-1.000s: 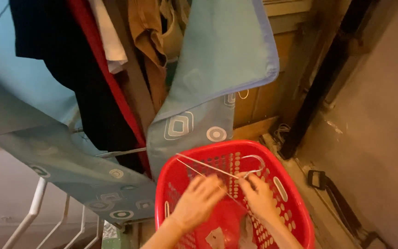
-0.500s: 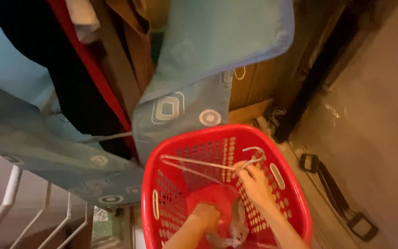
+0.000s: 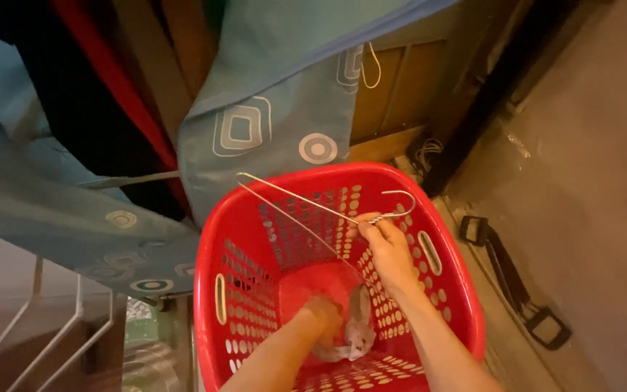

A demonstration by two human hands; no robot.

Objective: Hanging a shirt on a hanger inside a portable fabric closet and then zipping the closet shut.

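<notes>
1. White metal bars of a drying rack (image 3: 74, 319) are seen at the lower left, below the hanging fabric.
2. A teal cloth with white square and ring prints (image 3: 270, 123) is draped above and behind the basket, its lower edge hanging just beside the basket's far rim; dark and red garments (image 3: 88, 94) are hung to its left.
3. A red perforated plastic laundry basket (image 3: 215, 239) is placed on the floor, and both arms are reached into it.
4. The left hand (image 3: 324, 319) is sunk to the basket's bottom, near the middle, and is closed over a pale crumpled piece of cloth (image 3: 357, 337); how firmly it is gripped cannot be told.
5. A thin wire clothes hanger (image 3: 295, 207) is held above the basket, its long end stretched toward the basket's far left rim and its hook curved toward the far right rim.
6. The right hand (image 3: 386, 250) is pinched shut on the hanger's twisted neck just below the hook, with fingers and thumb closed around the wire.
7. A black strap with a buckle (image 3: 506, 272) is laid on the floor to the right of the basket, well apart from both hands.
</notes>
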